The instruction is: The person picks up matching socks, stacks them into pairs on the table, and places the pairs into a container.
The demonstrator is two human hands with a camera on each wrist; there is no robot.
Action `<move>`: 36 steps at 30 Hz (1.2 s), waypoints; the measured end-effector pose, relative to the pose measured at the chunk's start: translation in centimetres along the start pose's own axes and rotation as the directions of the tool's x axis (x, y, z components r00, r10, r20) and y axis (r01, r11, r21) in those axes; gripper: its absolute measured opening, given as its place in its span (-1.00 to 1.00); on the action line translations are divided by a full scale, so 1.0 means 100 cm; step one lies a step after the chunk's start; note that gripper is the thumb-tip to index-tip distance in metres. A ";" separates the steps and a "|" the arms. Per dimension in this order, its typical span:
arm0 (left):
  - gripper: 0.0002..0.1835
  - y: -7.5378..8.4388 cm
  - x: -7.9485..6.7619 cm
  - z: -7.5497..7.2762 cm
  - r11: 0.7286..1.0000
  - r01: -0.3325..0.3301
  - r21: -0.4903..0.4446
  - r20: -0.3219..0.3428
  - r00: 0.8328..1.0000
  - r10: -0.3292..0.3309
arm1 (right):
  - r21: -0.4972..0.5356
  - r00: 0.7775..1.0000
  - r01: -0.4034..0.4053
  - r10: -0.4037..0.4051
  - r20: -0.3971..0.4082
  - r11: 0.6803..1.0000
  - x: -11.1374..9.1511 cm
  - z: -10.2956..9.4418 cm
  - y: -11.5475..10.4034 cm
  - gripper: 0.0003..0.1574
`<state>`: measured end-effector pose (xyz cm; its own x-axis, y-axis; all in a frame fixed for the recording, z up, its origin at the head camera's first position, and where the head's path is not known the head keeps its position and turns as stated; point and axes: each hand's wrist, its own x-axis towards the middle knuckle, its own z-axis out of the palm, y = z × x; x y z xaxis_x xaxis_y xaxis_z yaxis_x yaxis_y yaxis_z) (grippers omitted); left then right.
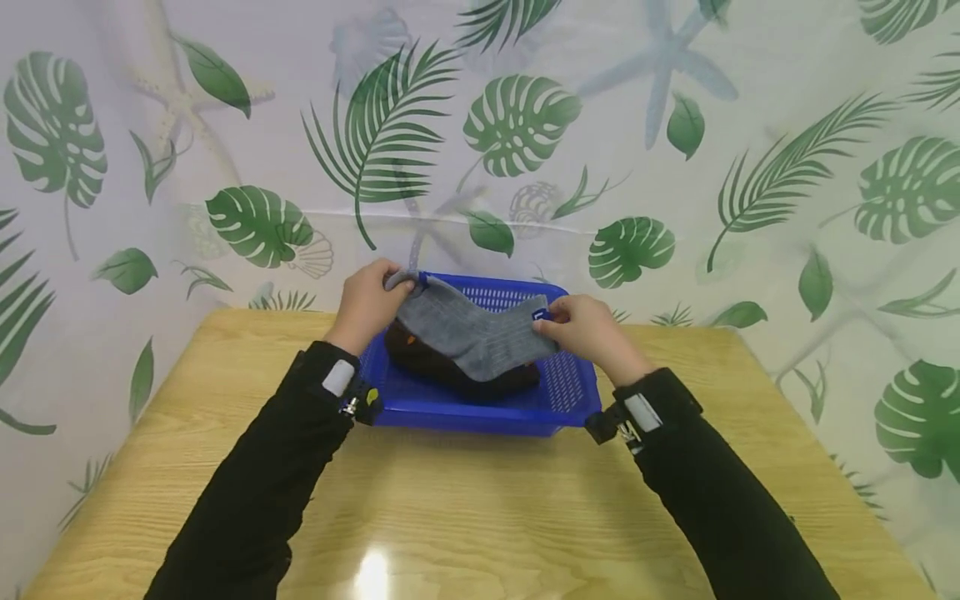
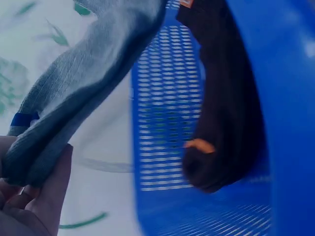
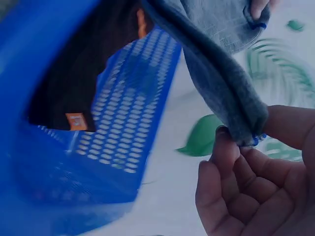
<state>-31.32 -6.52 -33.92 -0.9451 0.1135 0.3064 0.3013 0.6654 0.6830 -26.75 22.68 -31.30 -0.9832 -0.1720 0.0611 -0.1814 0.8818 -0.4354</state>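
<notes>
A grey ribbed sock with blue patches is stretched between the two hands, above a blue basket. My left hand pinches its left end, thumb on top; in the left wrist view a blue band shows just above those fingers. At the other end, my right hand pinches the sock between thumb and fingers, close to a blue mark. Whether the grey cloth is one sock or two layered together, I cannot tell. Dark brown sock fabric with orange patches lies in the basket, partly hidden beneath the grey sock.
The basket has slotted walls and stands on a light wood table, near its back edge. Behind the table hangs a white cloth printed with green leaves and starfish. Each wrist carries a strapped-on device.
</notes>
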 end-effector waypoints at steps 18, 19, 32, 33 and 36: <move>-0.61 -0.024 0.033 0.025 0.955 0.266 -0.128 0.105 0.961 -0.254 | 0.106 0.931 -0.278 0.240 0.276 0.955 0.066 0.029 0.021 -0.43; -0.61 -0.025 0.032 0.027 0.955 0.274 -0.113 0.111 0.959 -0.261 | 0.099 0.926 -0.286 0.247 0.287 0.953 0.065 0.031 0.023 -0.45; -0.73 -0.039 0.034 0.034 0.908 0.416 -0.055 0.305 0.873 -0.381 | -0.036 0.904 -0.321 0.318 0.285 0.946 0.064 0.053 0.026 -0.75; -0.71 -0.042 0.036 0.038 0.909 0.417 -0.031 0.314 0.867 -0.387 | -0.058 0.902 -0.317 0.320 0.289 0.947 0.064 0.055 0.026 -0.76; -0.70 -0.064 0.045 0.056 0.920 0.386 0.074 0.344 0.856 -0.387 | -0.111 0.899 -0.301 0.321 0.297 0.947 0.063 0.063 0.026 -0.78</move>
<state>-38.16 -6.12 -40.60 -0.9686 0.0936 -0.2302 -0.0970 0.7104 0.6971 -33.32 21.11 -37.68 -0.9363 -0.0021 -0.3511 0.1221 0.9357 -0.3310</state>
